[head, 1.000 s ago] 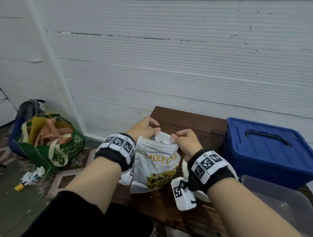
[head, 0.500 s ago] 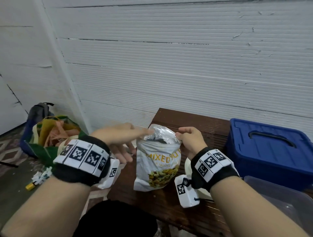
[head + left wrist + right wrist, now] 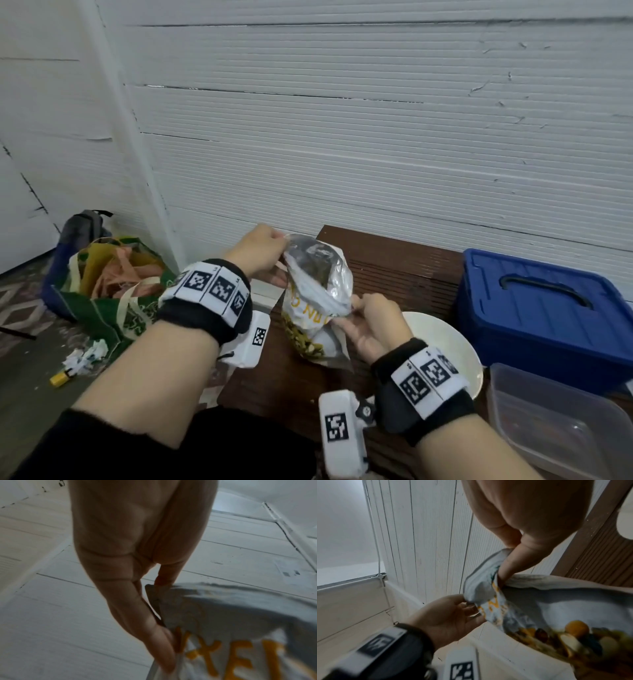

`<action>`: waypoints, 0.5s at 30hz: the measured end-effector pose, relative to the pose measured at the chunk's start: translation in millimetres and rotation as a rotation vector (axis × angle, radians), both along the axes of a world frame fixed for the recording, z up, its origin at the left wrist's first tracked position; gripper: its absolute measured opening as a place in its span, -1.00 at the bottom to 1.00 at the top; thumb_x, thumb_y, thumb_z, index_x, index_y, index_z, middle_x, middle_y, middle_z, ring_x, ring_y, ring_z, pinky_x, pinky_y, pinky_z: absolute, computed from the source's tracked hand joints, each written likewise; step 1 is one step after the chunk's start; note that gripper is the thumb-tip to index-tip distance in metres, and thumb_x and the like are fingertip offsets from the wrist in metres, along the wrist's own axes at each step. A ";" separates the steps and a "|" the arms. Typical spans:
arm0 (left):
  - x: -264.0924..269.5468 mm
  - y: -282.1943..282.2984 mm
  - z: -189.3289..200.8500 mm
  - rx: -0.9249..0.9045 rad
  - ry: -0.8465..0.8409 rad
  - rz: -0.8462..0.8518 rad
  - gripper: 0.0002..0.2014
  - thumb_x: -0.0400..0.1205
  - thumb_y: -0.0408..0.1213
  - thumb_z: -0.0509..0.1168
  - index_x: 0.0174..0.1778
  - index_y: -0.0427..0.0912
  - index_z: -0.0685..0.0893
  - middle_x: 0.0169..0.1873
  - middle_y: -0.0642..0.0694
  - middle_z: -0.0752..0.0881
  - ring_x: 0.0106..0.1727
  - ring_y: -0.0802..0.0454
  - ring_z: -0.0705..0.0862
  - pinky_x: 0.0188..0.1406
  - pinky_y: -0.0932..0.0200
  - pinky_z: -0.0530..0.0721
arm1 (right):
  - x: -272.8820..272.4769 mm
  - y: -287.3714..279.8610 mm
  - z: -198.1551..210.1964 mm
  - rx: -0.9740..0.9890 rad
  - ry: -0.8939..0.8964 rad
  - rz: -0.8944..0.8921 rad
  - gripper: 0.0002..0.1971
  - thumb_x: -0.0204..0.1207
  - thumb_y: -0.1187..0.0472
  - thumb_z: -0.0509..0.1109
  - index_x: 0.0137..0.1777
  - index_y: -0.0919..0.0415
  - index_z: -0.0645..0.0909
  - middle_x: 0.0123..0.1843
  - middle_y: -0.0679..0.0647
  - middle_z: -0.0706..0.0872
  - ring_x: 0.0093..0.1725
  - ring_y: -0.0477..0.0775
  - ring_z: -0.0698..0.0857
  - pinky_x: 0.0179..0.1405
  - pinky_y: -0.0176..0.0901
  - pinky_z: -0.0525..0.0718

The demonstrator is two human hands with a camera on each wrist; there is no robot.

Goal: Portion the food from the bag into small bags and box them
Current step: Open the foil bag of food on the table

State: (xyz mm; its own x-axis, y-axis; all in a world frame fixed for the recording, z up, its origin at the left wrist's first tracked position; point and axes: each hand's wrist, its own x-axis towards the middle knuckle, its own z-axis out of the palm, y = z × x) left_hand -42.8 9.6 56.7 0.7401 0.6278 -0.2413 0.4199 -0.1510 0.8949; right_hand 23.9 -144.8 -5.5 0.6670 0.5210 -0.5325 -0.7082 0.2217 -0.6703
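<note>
Left hand (image 3: 137,555) down from frame top, fingers (image 3: 161,649) pinching bag (image 3: 240,635) corner at lower right; orange lettering blurred; white ribbed wall (image 3: 51,628) behind.

Head: looks forward and down from above over the dark brown slatted wooden table (image 3: 394,274) toward the white ribbed wall (image 3: 342,137)
Left wrist: close, along the fingers, facing that wall (image 3: 51,615)
Right wrist: close; shares the white printed foil snack bag (image 3: 539,608) with both other views (image 3: 318,284) (image 3: 240,622)
</note>
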 end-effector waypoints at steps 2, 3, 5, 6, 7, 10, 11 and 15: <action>3.0 -5.5 -9.7 0.079 0.027 -0.014 -0.69 0.75 -0.28 0.16 -0.32 -0.24 0.58 -0.37 -0.15 0.66 -0.63 0.12 0.65 -0.66 0.29 0.65 | -9.0 -8.5 -5.8 -0.006 -0.016 0.018 -0.81 0.61 0.56 -0.06 -0.07 0.38 0.36 -0.17 0.26 0.64 -0.22 0.24 0.69 -0.57 0.01 0.73; 3.2 -9.2 -14.5 0.126 0.029 -0.006 -0.68 0.74 -0.21 0.18 -0.33 -0.23 0.56 -0.39 -0.13 0.63 -0.64 0.20 0.61 -0.71 0.39 0.55 | -11.2 -11.2 -11.0 -0.009 -0.033 0.023 -0.82 0.62 0.53 -0.06 0.07 0.33 0.32 -0.09 0.30 0.66 -0.21 0.27 0.72 -0.51 0.04 0.74; 3.5 -13.7 -25.4 0.139 -0.006 0.045 -0.73 0.71 -0.09 0.24 -0.19 -0.21 0.54 -0.33 -0.10 0.62 -0.50 0.21 0.59 -0.74 0.49 0.45 | -10.4 -13.6 -19.5 -0.097 -0.116 0.030 -0.73 0.59 0.48 -0.02 0.20 0.22 0.32 -0.01 0.35 0.67 -0.27 0.29 0.75 -0.46 0.04 0.75; 2.6 -15.6 -28.0 0.095 -0.024 0.075 -0.74 0.67 -0.05 0.29 -0.05 -0.22 0.53 -0.24 -0.06 0.63 -0.40 0.20 0.58 -0.72 0.49 0.47 | -6.4 -13.1 -21.9 -0.168 -0.192 0.011 -0.74 0.56 0.46 0.02 0.19 0.29 0.38 0.00 0.37 0.66 -0.30 0.29 0.75 -0.43 0.04 0.76; 0.8 -17.5 -29.8 0.054 -0.044 0.112 -0.68 0.63 -0.03 0.34 0.08 -0.21 0.52 -0.15 -0.03 0.62 -0.32 0.20 0.58 -0.66 0.45 0.53 | -1.0 -12.6 -21.9 -0.240 -0.288 -0.021 -0.76 0.52 0.44 0.08 0.16 0.33 0.41 0.00 0.36 0.64 -0.28 0.27 0.73 -0.38 0.07 0.77; -3.6 -18.4 -34.9 0.072 -0.089 0.191 -0.56 0.54 -0.01 0.45 0.20 -0.10 0.46 0.04 -0.01 0.61 -0.16 0.18 0.63 -0.38 0.33 0.58 | 20.6 -8.8 -7.8 -0.410 -0.637 -0.120 -0.70 0.49 0.33 0.30 0.22 0.23 0.41 -0.04 0.13 0.62 -0.18 0.03 0.63 -0.20 -0.05 0.68; -4.2 -17.9 -36.4 0.088 -0.123 0.216 -0.56 0.53 -0.03 0.47 0.21 -0.08 0.46 0.04 -0.02 0.62 -0.12 0.15 0.64 -0.30 0.29 0.60 | 26.2 -5.9 1.1 -0.432 -0.774 -0.113 -0.68 0.51 0.27 0.37 0.23 0.17 0.40 -0.03 0.05 0.60 -0.13 -0.05 0.61 -0.19 -0.21 0.60; 1.2 -18.4 -40.3 0.047 -0.202 0.271 -0.66 0.57 -0.18 0.44 0.20 -0.09 0.50 -0.12 0.04 0.59 -0.10 0.08 0.65 -0.04 0.05 0.73 | 45.4 26.1 24.4 -0.466 -1.137 0.200 -0.56 0.52 0.04 0.45 0.34 0.09 0.43 0.11 -0.01 0.63 0.08 -0.07 0.61 -0.08 -0.35 0.49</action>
